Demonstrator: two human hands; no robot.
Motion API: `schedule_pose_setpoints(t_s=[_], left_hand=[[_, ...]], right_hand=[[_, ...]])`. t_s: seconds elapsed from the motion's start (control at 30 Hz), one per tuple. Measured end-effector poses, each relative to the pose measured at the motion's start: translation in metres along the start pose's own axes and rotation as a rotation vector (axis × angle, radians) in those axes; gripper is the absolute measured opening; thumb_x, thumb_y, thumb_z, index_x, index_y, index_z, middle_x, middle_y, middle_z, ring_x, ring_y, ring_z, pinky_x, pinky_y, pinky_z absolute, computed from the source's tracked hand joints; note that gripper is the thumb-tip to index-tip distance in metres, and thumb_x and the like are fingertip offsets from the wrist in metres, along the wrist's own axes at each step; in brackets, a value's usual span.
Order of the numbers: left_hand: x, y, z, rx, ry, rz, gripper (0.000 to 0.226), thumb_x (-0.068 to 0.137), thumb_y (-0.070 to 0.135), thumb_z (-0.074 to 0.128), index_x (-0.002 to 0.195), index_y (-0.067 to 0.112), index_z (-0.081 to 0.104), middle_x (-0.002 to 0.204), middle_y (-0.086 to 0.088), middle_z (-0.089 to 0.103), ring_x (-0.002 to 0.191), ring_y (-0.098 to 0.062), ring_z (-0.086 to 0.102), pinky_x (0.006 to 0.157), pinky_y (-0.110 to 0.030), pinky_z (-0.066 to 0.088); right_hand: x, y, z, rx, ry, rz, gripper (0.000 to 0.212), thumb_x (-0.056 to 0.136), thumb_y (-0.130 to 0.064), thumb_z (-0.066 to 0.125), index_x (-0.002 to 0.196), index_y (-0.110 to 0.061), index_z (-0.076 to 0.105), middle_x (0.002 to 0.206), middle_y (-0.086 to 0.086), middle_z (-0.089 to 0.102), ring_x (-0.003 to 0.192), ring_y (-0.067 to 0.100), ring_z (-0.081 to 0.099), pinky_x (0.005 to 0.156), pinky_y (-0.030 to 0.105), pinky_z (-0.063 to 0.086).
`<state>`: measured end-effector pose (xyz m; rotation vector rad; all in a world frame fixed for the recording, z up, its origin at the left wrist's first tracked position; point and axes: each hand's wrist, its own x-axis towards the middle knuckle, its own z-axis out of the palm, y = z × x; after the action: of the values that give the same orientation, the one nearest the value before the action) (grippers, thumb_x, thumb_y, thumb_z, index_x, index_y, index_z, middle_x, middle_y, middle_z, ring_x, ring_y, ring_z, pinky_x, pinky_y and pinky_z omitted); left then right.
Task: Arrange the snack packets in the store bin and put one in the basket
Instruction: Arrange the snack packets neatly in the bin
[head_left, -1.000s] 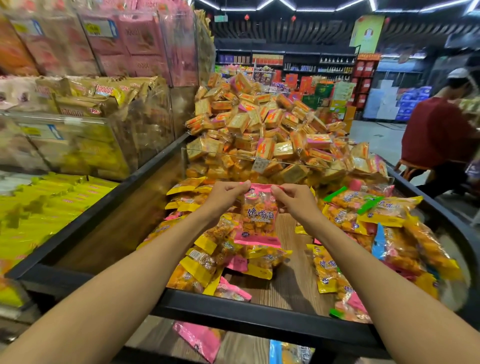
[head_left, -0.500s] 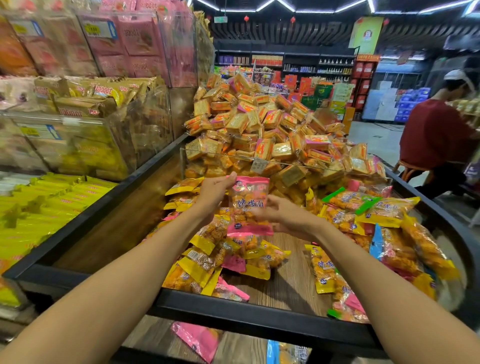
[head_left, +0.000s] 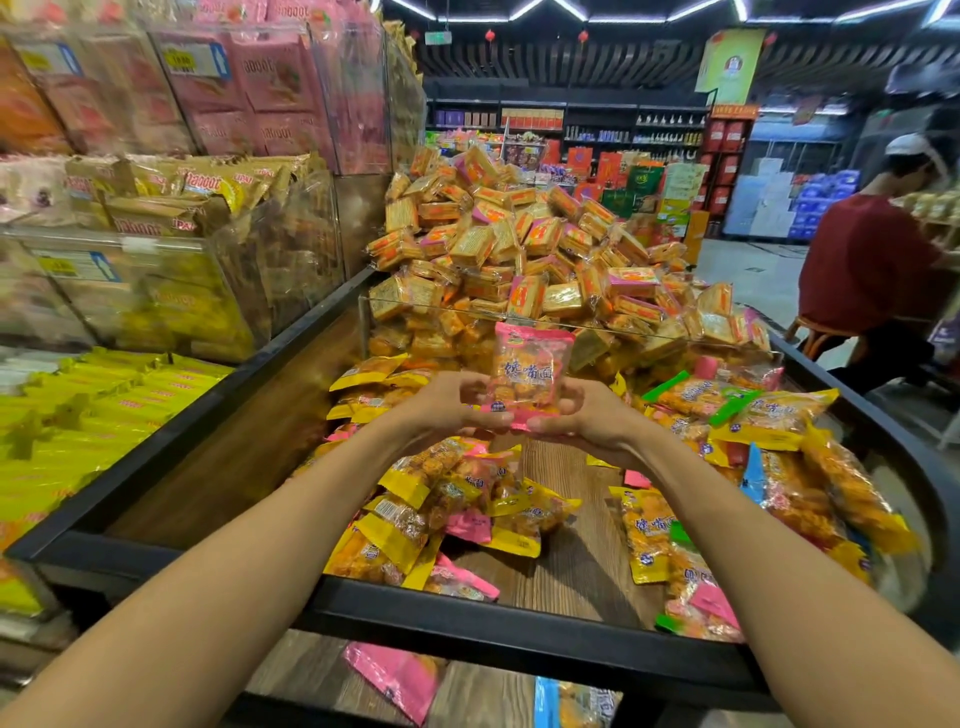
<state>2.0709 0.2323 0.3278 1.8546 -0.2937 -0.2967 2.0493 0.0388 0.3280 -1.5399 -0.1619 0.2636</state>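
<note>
A pink snack packet (head_left: 527, 374) stands upright above the store bin (head_left: 467, 629), gripped at its bottom edge by both hands. My left hand (head_left: 447, 408) holds its lower left corner and my right hand (head_left: 587, 418) its lower right corner. Below them lies a loose heap of yellow and pink snack packets (head_left: 447, 504) on the bin's wooden floor. More yellow, green and blue packets (head_left: 769, 467) are piled along the bin's right side. No basket is in view.
A clear divider (head_left: 571, 322) holds back a tall mound of orange cracker packs (head_left: 519, 249). Clear bins of yellow and pink packs (head_left: 156, 234) line the left. A person in a red shirt (head_left: 867, 260) sits at the right. A pink packet (head_left: 400, 680) lies on the lower shelf.
Both hands shifted from the packet's top corners to its bottom edge. The packet has risen and moved farther from me, now standing upright.
</note>
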Motion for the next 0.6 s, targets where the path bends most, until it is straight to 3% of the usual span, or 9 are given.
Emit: schedule_pose_setpoints(t_s=[0.1, 0.2, 0.37, 0.47, 0.6], left_hand=[[-0.0006, -0.0009, -0.0014, 0.029, 0.05, 0.04, 0.067, 0.07, -0.003, 0.078, 0.131, -0.001, 0.048, 0.111, -0.016, 0.057, 0.102, -0.029, 0.06, 0.081, -0.036, 0.057], [-0.0007, -0.0017, -0.0017, 0.041, 0.061, 0.027, 0.079, 0.068, -0.002, 0.08, 0.137, -0.001, 0.042, 0.111, -0.013, 0.054, 0.109, -0.032, 0.057, 0.088, -0.042, 0.054], [-0.0041, 0.0013, 0.0002, 0.054, 0.044, 0.04, 0.075, 0.07, -0.004, 0.078, 0.137, -0.003, 0.042, 0.109, -0.01, 0.054, 0.105, -0.024, 0.056, 0.075, -0.025, 0.055], [-0.0057, 0.0019, 0.0, 0.051, 0.054, 0.045, 0.075, 0.07, -0.005, 0.077, 0.137, -0.002, 0.042, 0.104, -0.008, 0.054, 0.1, -0.023, 0.056, 0.069, -0.023, 0.054], [-0.0036, 0.0011, 0.0008, 0.06, 0.069, 0.076, 0.061, 0.073, -0.003, 0.076, 0.13, 0.0, 0.051, 0.094, -0.001, 0.056, 0.086, -0.009, 0.056, 0.065, -0.017, 0.052]], right_hand=[[-0.0013, -0.0017, 0.0016, -0.014, 0.003, 0.012, 0.052, 0.077, 0.022, 0.06, 0.124, 0.001, 0.05, 0.098, 0.009, 0.068, 0.084, 0.017, 0.069, 0.064, 0.026, 0.059], [0.0008, -0.0013, 0.0014, 0.0, -0.001, 0.001, 0.055, 0.077, 0.022, 0.06, 0.125, 0.0, 0.049, 0.101, 0.01, 0.068, 0.087, 0.018, 0.069, 0.069, 0.028, 0.059], [0.0031, 0.0024, -0.0004, -0.018, -0.001, -0.007, 0.055, 0.075, 0.021, 0.063, 0.125, -0.001, 0.051, 0.106, 0.013, 0.069, 0.093, 0.022, 0.068, 0.073, 0.032, 0.06], [0.0036, 0.0031, -0.0004, -0.025, 0.012, -0.014, 0.052, 0.074, 0.021, 0.064, 0.12, -0.002, 0.053, 0.1, 0.011, 0.07, 0.089, 0.022, 0.07, 0.069, 0.031, 0.06], [0.0043, 0.0019, 0.0015, -0.047, 0.05, -0.033, 0.054, 0.074, 0.02, 0.066, 0.122, -0.001, 0.053, 0.101, 0.011, 0.07, 0.089, 0.022, 0.069, 0.07, 0.031, 0.06]])
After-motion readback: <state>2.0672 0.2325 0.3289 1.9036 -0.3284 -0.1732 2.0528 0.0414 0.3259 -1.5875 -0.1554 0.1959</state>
